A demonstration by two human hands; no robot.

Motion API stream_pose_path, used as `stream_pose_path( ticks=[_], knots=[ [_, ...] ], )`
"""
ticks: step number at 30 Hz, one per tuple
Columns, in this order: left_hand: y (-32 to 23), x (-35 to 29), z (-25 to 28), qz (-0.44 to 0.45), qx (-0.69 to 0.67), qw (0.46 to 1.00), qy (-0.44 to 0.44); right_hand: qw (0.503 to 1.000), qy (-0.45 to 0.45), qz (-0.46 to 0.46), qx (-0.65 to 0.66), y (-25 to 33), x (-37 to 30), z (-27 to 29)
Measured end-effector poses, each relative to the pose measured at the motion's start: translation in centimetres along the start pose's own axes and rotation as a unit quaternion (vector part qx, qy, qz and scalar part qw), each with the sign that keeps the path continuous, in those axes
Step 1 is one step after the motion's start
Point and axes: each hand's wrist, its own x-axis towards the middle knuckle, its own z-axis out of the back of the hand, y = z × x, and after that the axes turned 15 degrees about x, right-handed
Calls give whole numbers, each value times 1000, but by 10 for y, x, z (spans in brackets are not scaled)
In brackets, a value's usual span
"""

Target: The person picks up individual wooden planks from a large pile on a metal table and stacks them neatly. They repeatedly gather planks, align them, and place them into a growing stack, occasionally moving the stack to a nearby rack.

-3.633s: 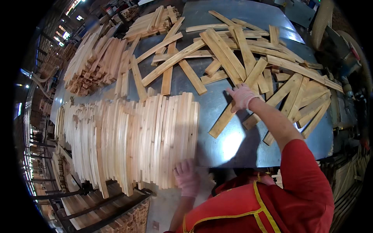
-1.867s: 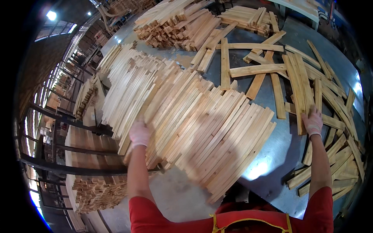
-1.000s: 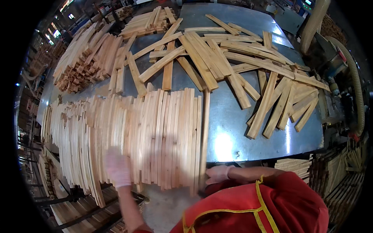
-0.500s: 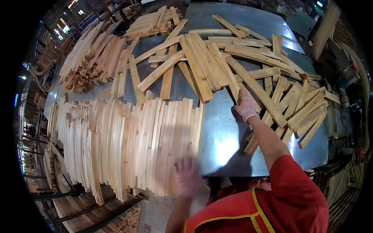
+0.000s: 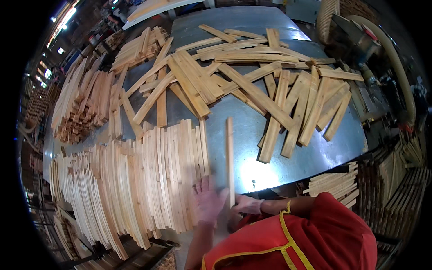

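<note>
A narrow wooden slat stands on edge on the metal table, pointing away from me. My right hand is closed on its near end. To its left, my left hand, slightly blurred, has its fingers stretched out and lies at the near right end of a long row of slats. Its thumb points toward the held slat; whether it touches is unclear. The row's slats lie side by side, their near ends uneven and sticking out past the table edge.
Loose boards lie crisscrossed across the far and right parts of the metal table. Stacked slats fill the far left. More wood strips sit below the table at right. A ribbed hose curves at the right rim.
My right hand has drawn a slat from the loose boards back toward me, beside the row. My left hand has shifted slightly up, fingers spread. The whole view has turned a little.
</note>
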Motion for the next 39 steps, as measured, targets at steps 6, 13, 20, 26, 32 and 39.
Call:
stream_pose_path(
  ticks=[6,13,20,26,32,39],
  knots=[
    [4,-10,-44,35,75,997,11,923,-178,30,-340,153,29,88],
    [-13,1,-24,17,136,990,32,751,-413,-34,-514,193,-26,243],
    [-79,8,12,-38,-19,998,47,893,-190,-36,-407,187,-40,176],
    [-113,28,-3,8,-14,990,142,688,-544,38,-479,187,31,274],
    [-74,1,-2,152,-486,840,187,745,-550,138,-352,120,-7,247],
    [-62,-52,-4,88,-341,929,115,910,-408,-24,-66,87,13,63]
  ],
)
